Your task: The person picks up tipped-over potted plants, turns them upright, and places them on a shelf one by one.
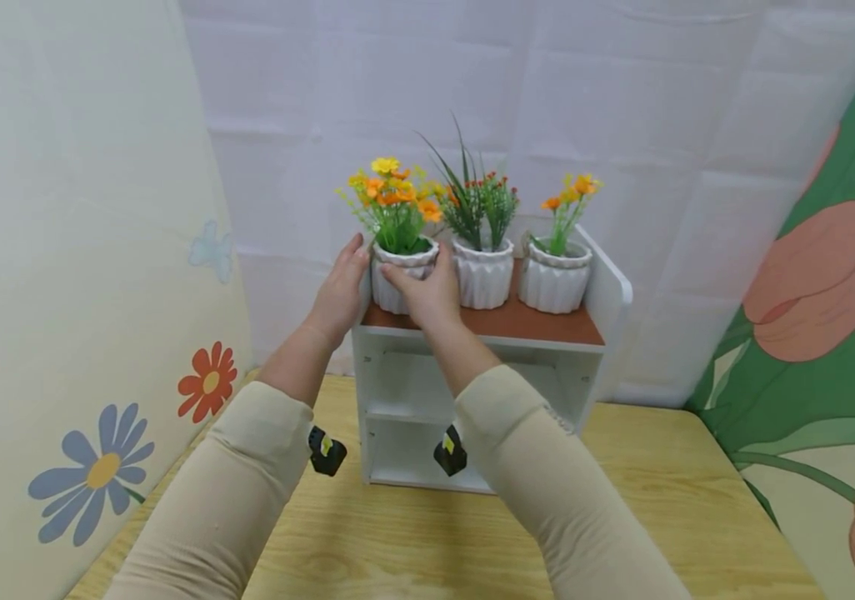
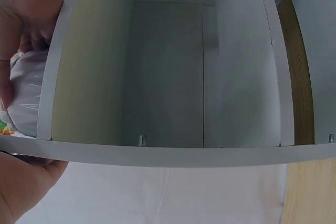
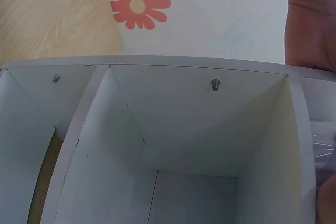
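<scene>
A white ribbed flowerpot [image 1: 401,287] with yellow and orange flowers [image 1: 397,196] stands at the left end of the shelf's brown top. My right hand [image 1: 431,287] grips this pot, its thumb across the front and its fingers at the right side. Against the outer left side of the white shelf unit [image 1: 487,339] lies my left hand [image 1: 341,287], fingers extended upward beside the pot. In the left wrist view the side panel [image 2: 157,154] separates the left hand [image 2: 29,184] from the pot [image 2: 26,95]. The right hand's fingers are partly hidden behind the pot.
Two more white pots share the shelf top: a middle pot [image 1: 483,279] with grassy leaves and small red flowers, and a right pot [image 1: 555,279] with orange flowers. A raised white side panel [image 1: 607,275] bounds the right end. The unit stands on a wooden table [image 1: 667,483].
</scene>
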`<state>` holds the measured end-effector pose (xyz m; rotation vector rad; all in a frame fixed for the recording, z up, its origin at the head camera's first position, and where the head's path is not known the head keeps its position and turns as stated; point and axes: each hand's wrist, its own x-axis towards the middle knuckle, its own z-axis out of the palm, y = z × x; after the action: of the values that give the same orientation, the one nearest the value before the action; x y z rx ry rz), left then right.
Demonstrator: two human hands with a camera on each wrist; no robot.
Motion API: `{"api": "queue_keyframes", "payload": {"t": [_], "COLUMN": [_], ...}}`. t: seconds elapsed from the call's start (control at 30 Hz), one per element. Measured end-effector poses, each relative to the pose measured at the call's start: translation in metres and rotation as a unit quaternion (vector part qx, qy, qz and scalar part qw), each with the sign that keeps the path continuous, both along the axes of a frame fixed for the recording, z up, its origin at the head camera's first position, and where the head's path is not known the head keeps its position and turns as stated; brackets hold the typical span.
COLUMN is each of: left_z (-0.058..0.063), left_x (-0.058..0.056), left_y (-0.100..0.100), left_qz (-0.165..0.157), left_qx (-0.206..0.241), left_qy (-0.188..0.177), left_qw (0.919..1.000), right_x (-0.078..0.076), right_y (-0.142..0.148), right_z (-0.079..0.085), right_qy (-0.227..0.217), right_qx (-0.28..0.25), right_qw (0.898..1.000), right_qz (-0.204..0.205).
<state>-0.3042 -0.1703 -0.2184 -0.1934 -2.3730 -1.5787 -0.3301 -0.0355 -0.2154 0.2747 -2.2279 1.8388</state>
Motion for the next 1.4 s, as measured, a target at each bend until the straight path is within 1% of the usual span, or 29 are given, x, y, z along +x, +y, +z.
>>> {"api": "queue_keyframes", "payload": {"t": [0.2, 0.5, 0.77, 1.0, 1.2, 1.4], "left_z": [-0.0003, -0.0002, 0.0005, 0.0001, -0.0001, 0.0004], "left_x": [0.0022, 0.0021, 0.0026, 0.0016, 0.0008, 0.0014], "left_y": [0.0014, 0.0033, 0.0043, 0.0028, 0.0015, -0.0001], "left_qz": [-0.002, -0.001, -0.002, -0.002, -0.002, 0.001], "left_qx": [0.001, 0.006, 0.003, 0.006, 0.005, 0.0], "left_qy": [-0.002, -0.003, -0.004, -0.006, -0.008, -0.008], "left_qw": [1.0, 1.0, 1.0, 1.0, 0.9999, 1.0], "right_x": [-0.0003, -0.0027, -0.0035, -0.0014, 0.001, 0.0046], "right_y": [-0.0001, -0.0001, 0.0007, 0.0015, 0.0024, 0.0038], "right_z": [-0.002, -0.003, -0.0033, -0.0019, -0.0014, -0.0038], "right_qy": [0.012, 0.026, 0.016, -0.001, -0.015, -0.011], "right_qx": [0.01, 0.012, 0.015, -0.004, 0.004, -0.013], "right_qw": [1.0, 0.999, 1.0, 1.0, 1.0, 1.0], "right_qz": [-0.008, -0.018, -0.02, -0.013, -0.018, -0.002]}}
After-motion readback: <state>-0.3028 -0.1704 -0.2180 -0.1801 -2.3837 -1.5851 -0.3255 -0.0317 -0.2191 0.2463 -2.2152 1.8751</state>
